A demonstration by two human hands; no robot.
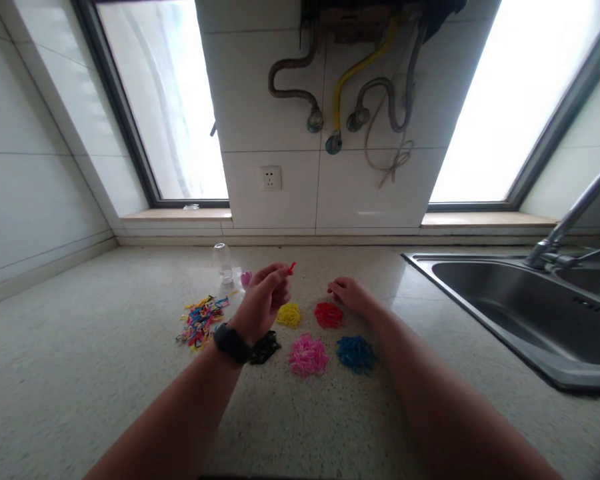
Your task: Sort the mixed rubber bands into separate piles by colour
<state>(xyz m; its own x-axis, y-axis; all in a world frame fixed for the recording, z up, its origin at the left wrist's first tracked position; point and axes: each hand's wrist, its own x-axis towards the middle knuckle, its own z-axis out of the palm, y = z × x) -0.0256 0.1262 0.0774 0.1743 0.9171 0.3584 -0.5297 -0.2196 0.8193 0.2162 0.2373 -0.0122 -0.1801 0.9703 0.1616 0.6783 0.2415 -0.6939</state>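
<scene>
My left hand (267, 293), with a dark watch on its wrist, pinches a small red rubber band (292, 268) at its fingertips, raised above the counter. My right hand (347, 291) is low over the counter just behind the red pile (329, 315), its fingers curled together; whatever they may hold is hidden. Single-colour piles of similar small bands lie between my arms: yellow (289, 315), pink (308, 355), blue (356, 354) and black (265, 347), partly behind my left wrist. Left of that wrist spreads a mixed-colour heap (203, 321).
A clear plastic container (222, 263) stands behind the mixed heap, close to a small pink object (247, 278). At the right, a steel sink (485, 313) with a faucet (560, 227) is set into the counter. Pipes (353, 67) hang on the tiled back wall.
</scene>
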